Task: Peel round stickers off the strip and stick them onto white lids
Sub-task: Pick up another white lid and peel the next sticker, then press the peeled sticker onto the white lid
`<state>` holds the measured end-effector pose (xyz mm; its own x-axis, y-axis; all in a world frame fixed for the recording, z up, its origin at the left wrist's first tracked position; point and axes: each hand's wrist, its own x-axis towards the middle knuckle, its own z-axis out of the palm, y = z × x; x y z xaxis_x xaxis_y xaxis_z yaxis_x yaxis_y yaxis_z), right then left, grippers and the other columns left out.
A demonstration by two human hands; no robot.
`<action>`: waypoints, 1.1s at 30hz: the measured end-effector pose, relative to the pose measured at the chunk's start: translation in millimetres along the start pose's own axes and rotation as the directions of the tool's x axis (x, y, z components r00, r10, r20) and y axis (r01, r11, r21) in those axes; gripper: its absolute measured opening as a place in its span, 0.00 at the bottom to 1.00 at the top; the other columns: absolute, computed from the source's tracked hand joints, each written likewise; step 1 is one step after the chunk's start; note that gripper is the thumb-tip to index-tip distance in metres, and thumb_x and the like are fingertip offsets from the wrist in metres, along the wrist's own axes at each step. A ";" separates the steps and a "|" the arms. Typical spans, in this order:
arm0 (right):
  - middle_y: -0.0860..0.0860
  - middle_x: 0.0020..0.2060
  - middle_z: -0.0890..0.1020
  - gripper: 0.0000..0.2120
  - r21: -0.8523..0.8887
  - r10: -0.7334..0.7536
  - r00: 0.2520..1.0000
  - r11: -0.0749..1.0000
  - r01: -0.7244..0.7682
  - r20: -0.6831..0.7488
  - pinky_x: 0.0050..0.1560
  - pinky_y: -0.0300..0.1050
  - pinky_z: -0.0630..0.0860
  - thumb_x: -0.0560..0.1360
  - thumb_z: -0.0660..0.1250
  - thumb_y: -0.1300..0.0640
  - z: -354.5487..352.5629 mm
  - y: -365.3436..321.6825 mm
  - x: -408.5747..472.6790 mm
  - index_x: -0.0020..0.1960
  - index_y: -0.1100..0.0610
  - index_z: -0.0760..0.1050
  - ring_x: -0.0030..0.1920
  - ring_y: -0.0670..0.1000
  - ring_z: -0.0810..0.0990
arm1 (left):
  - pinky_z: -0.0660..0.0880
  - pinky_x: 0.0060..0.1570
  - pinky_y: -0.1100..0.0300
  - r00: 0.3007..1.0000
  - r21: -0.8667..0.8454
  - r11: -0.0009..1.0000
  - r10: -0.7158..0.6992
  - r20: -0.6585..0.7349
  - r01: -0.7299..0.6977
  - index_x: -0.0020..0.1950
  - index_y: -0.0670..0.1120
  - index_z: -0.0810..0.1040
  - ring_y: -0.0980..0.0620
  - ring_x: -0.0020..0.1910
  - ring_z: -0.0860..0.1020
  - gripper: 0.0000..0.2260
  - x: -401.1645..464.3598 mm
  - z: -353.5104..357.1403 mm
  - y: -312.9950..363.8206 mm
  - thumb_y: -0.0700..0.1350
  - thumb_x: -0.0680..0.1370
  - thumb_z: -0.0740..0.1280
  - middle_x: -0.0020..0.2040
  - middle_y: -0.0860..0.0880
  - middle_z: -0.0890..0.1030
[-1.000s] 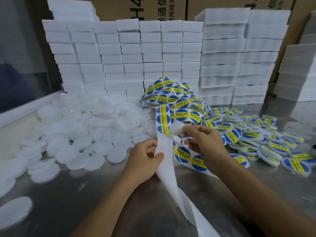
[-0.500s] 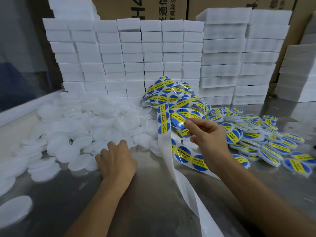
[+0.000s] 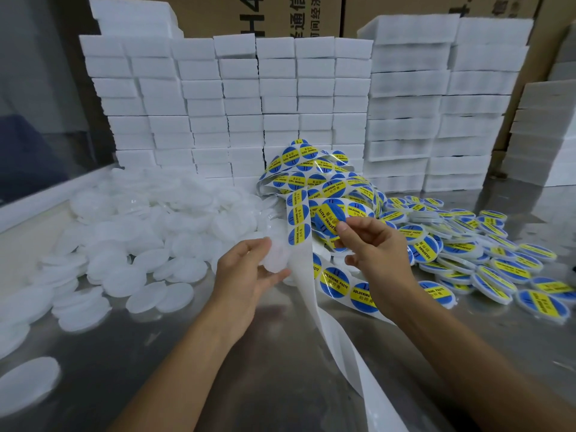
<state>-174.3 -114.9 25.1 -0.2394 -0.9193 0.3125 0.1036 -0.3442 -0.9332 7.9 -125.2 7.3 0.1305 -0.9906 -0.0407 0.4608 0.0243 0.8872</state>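
My left hand (image 3: 249,275) holds a bare white lid (image 3: 276,255) between thumb and fingers, just left of the sticker strip (image 3: 297,219). My right hand (image 3: 377,251) pinches a peeled round blue-and-yellow sticker (image 3: 330,216) by its edge, above and right of that lid. The strip comes off a tangled heap of stickers (image 3: 321,176) and its empty white backing (image 3: 349,353) runs down toward me between my forearms.
A heap of plain white lids (image 3: 149,232) covers the left of the steel table (image 3: 280,369). Lids that carry stickers (image 3: 486,251) lie piled at the right. Stacks of white foam blocks (image 3: 280,98) and cardboard boxes stand behind.
My left hand picked a white lid from the heap and brought it up beside the strip. My right hand pulled the sticker free of the strip and now holds it in the air.
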 end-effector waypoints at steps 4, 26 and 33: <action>0.48 0.38 0.85 0.06 -0.017 0.007 0.998 1.000 -0.006 0.059 0.32 0.36 0.77 0.74 0.73 0.57 3.1 0.8 -2.4 0.39 0.49 0.81 0.40 0.47 0.85 | 0.82 0.37 0.52 0.999 -0.064 0.997 -0.033 0.005 0.033 0.52 0.36 0.76 0.41 0.45 0.84 0.08 -2.2 3.8 1.5 0.42 0.81 0.63 0.57 0.36 0.79; 0.60 0.40 0.86 0.20 0.155 0.075 0.982 0.983 -0.102 0.170 0.40 0.44 0.81 0.72 0.72 0.69 12.3 6.1 -5.8 0.55 0.54 0.66 0.38 0.56 0.84 | 0.82 0.43 0.57 0.974 0.071 0.991 0.097 0.207 -0.113 0.53 0.44 0.79 0.45 0.47 0.85 0.13 -9.3 3.5 -2.0 0.29 0.75 0.67 0.47 0.42 0.85; 0.53 0.47 0.84 0.08 0.003 0.005 0.998 1.000 -0.005 0.070 0.36 0.40 0.79 0.74 0.73 0.60 10.9 8.9 -7.7 0.49 0.52 0.75 0.43 0.54 0.84 | 0.81 0.40 0.58 0.991 -0.032 0.999 0.037 0.129 -0.033 0.50 0.41 0.80 0.46 0.42 0.85 0.09 -8.1 1.1 0.7 0.30 0.73 0.69 0.42 0.42 0.86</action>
<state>-161.1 -112.9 16.4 -0.1703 -0.9322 0.3193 0.1074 -0.3397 -0.9344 6.2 -117.3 8.7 0.0327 -0.9981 0.0519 0.4842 0.0612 0.8728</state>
